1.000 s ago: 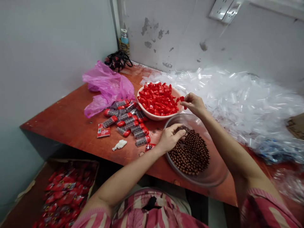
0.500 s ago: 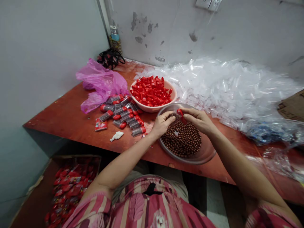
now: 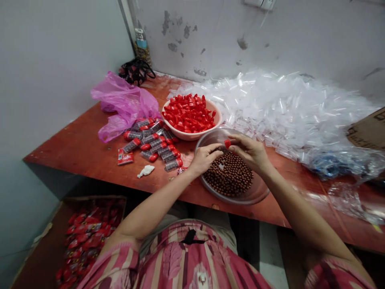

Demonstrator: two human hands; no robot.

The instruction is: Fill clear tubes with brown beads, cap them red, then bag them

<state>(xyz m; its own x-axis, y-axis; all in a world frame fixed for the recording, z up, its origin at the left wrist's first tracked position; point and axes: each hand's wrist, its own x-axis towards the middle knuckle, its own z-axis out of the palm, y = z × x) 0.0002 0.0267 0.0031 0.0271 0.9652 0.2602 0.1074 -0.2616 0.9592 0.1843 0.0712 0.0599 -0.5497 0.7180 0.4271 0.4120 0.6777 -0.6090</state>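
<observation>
Above a translucent bowl (image 3: 261,192) of brown beads (image 3: 230,176), both hands meet close together. My right hand (image 3: 251,151) pinches a red cap (image 3: 227,143) between thumb and fingers. My left hand (image 3: 207,157) is closed at the fingertips, just left of the cap, around what looks like a clear plastic tube; its outline is faint against the beads. Behind the bead bowl stands a pink bowl (image 3: 180,133) heaped with red caps (image 3: 192,112). Left of my hands lie several clear tubes of dark beads with red caps (image 3: 158,146).
Clear plastic tubes (image 3: 279,104) are piled along the wall. A pink plastic bag (image 3: 126,100), a red packet (image 3: 125,157) and a crumpled white scrap (image 3: 146,171) lie leftward. A box of red-capped pieces (image 3: 87,241) sits below the table edge. Cardboard (image 3: 368,130) is at right.
The red cap has turned between my right fingers and shows as a smaller piece. My hands stay over the bead bowl; the whole view has shifted slightly.
</observation>
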